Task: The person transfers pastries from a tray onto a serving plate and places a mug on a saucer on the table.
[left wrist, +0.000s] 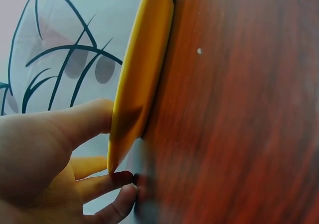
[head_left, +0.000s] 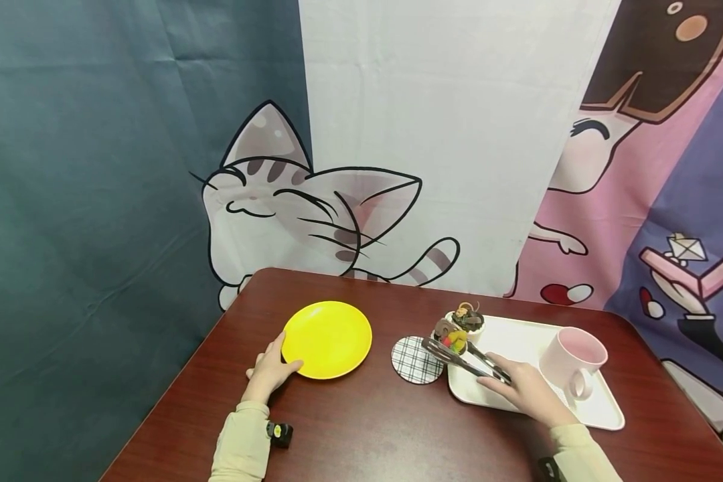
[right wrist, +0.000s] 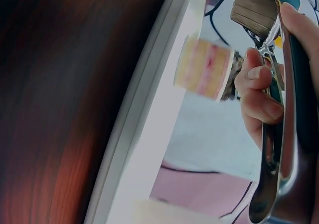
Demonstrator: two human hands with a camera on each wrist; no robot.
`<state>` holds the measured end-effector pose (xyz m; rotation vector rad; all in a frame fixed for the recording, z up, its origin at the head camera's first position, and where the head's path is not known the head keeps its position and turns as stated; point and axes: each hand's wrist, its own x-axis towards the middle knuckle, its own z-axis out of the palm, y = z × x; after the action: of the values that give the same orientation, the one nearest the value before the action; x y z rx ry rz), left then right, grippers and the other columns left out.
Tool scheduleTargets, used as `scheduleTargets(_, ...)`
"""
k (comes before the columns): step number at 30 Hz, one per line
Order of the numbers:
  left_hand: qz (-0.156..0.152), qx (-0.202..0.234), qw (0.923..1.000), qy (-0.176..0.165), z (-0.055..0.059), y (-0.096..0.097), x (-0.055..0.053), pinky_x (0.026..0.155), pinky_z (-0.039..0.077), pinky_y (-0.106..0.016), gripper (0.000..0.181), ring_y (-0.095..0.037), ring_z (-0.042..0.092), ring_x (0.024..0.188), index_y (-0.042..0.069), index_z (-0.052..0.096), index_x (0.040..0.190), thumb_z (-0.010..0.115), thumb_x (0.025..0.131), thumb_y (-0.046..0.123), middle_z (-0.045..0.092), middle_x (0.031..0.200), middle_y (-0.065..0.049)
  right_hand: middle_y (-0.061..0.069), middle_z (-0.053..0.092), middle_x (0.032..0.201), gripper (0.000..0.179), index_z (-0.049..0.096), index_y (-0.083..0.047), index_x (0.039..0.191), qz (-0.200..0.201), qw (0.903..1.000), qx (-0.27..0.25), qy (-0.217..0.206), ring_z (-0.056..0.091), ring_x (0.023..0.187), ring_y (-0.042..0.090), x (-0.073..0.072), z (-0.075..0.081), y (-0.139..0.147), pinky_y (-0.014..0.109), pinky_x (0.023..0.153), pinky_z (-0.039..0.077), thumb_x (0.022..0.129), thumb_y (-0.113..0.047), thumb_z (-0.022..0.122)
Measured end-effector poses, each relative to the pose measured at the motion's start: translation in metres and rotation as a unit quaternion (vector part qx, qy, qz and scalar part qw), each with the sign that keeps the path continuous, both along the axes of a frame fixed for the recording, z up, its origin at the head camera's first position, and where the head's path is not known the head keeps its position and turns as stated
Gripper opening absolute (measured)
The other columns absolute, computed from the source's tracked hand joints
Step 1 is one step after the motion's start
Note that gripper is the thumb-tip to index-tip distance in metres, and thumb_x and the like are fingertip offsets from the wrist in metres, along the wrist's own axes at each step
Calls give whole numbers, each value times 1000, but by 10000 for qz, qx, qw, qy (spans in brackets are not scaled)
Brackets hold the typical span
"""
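Observation:
My left hand (head_left: 269, 369) holds the left rim of a round yellow plate (head_left: 328, 338), thumb at the rim. In the left wrist view the other fingers reach round the edge of the plate (left wrist: 142, 64), close over the table. My right hand (head_left: 527, 388) grips metal tongs (head_left: 458, 359). Between the tongs' tips is a small brown cake (right wrist: 255, 10) with colourful fruit-like topping, raised above the tray's left end. Just behind it a layered pink-and-yellow cake (right wrist: 205, 68) with a dark top stands on the white tray (head_left: 512, 328).
A pink mug (head_left: 572, 358) stands on the tray's right part, its handle facing the front. Left of the tray lies a round checked coaster (head_left: 414, 365) on the brown table (head_left: 361, 428). A cartoon-printed curtain (head_left: 458, 134) hangs behind the table.

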<state>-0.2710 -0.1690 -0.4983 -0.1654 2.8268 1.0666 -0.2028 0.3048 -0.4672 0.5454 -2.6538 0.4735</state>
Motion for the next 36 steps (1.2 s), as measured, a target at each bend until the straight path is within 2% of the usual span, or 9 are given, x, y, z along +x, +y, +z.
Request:
scheduleTargets(4, 7, 18, 10000, 15, 0, 0, -1, 90, 24, -66, 85, -47, 38, 122, 11, 22, 154, 67, 85, 29, 32, 153, -23, 4, 73, 96, 49, 67, -5, 119, 39, 9999, -85, -114, 59, 75, 8, -8, 0, -15, 32, 67, 49, 80, -33, 77)
scheduleTargets(8, 15, 45, 10000, -15, -1, 1, -2, 90, 24, -65, 84, -46, 37, 123, 11, 22, 154, 67, 85, 30, 32, 154, -22, -1, 68, 84, 50, 66, -10, 124, 136, 9992, -203, -319, 50, 69, 7, -14, 0, -28, 27, 62, 41, 81, -35, 75)
scheduleTargets(11, 38, 80, 10000, -17, -1, 1, -1, 91, 23, -65, 85, -46, 37, 123, 11, 23, 154, 67, 85, 30, 32, 154, -22, 0, 71, 89, 51, 65, -15, 125, 245, 9988, -286, -299, 57, 73, 6, -19, -2, -37, 27, 64, 46, 80, -35, 76)
scheduleTargets(15, 44, 109, 9999, 30, 0, 1, 0, 91, 22, -66, 84, -47, 37, 123, 10, 24, 154, 68, 85, 29, 32, 154, -23, 3, 74, 103, 49, 66, -15, 123, 281, 9985, -400, -257, 67, 84, 11, -24, -6, -50, 35, 73, 53, 80, -35, 76)
scheduleTargets(21, 58, 207, 9998, 55, 0, 0, 2, 92, 21, -67, 83, -48, 35, 124, 10, 24, 154, 68, 85, 28, 32, 154, -23, 6, 73, 101, 46, 68, -6, 116, 240, 9979, -497, -343, 69, 87, 20, -28, -9, -73, 40, 77, 54, 81, -35, 75)
scheduleTargets(26, 106, 172, 9998, 87, -2, -2, 2, 90, 22, -65, 86, -47, 37, 121, 11, 22, 154, 69, 85, 28, 31, 154, -23, 7, 74, 104, 52, 65, -6, 123, 217, 9959, -582, -654, 70, 91, 19, -31, -9, -93, 39, 82, 54, 84, -39, 72)
scheduleTargets(30, 136, 146, 9997, 108, -3, -2, 2, 87, 23, -63, 87, -47, 38, 120, 11, 21, 155, 69, 84, 29, 30, 155, -24, 8, 74, 101, 52, 64, -6, 124, 331, 9949, -633, -706, 69, 86, 15, -34, -7, -108, 36, 79, 54, 84, -39, 72)
scheduleTargets(36, 175, 234, 9995, 140, -2, 1, 3, 87, 22, -63, 85, -46, 39, 117, 10, 24, 154, 70, 84, 27, 32, 154, -24, 3, 71, 88, 44, 67, -8, 115, 564, 9949, -638, -548, 61, 73, 11, -43, -10, -124, 28, 68, 50, 82, -35, 74)
